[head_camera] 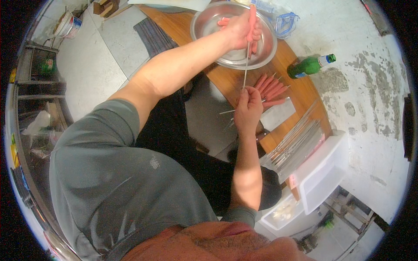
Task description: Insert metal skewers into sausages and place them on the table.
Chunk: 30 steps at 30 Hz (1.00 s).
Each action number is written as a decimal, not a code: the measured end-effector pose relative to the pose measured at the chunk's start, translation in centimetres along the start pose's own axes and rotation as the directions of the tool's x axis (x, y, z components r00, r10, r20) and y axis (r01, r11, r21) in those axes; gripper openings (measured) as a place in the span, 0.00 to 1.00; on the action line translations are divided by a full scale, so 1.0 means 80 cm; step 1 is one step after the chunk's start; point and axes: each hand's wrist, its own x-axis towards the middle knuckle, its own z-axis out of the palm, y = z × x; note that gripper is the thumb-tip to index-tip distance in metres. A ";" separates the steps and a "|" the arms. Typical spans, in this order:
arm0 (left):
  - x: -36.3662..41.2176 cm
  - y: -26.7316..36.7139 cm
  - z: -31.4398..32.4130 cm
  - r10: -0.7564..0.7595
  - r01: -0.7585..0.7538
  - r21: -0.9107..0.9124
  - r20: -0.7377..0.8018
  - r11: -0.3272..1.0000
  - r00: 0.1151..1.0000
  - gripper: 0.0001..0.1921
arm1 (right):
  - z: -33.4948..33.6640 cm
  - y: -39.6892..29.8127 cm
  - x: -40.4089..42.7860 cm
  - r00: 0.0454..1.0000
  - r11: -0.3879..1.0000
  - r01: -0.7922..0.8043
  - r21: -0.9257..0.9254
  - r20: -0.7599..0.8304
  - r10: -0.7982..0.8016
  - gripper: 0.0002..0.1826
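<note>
My left hand point(240, 31) grips a pink sausage point(252, 19) upright above a stainless steel bowl point(202, 24). A thin skewer point(246, 70) runs from the sausage's lower end down to my right hand point(249, 106), which pinches it between thumb and fingers. Loose pink sausages point(223, 22) lie in the bowl, partly hidden by my left hand. Beside my right hand, several skewered sausages point(272, 87) are fanned out on the wooden table point(284, 55). Their skewer ends poke out past my right hand, over the table's near edge.
A green glass bottle point(307, 67) stands by the stained white wall point(369, 98). Bundled skewers point(294, 146) lie in clear plastic at the table's right end, beside a white plastic bin point(323, 182). A blue-and-white plastic wrapper point(286, 24) sits behind the bowl. A bucket point(68, 25) stands far left.
</note>
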 end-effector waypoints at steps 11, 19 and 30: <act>0.033 -0.007 -0.040 0.004 0.019 -0.128 0.176 0.992 0.984 0.23 | 0.002 0.002 -0.001 1.000 1.000 0.005 -0.004 0.002 -0.005 0.11; 0.002 -0.015 -0.004 -0.018 0.015 0.035 0.094 0.999 0.995 0.22 | 0.006 0.008 0.008 0.996 0.997 0.082 -0.010 -0.036 -0.082 0.11; -0.008 -0.044 -0.003 -0.075 0.066 0.188 0.040 0.980 0.996 0.31 | 0.017 0.006 0.025 0.997 0.999 0.046 -0.009 -0.068 -0.046 0.13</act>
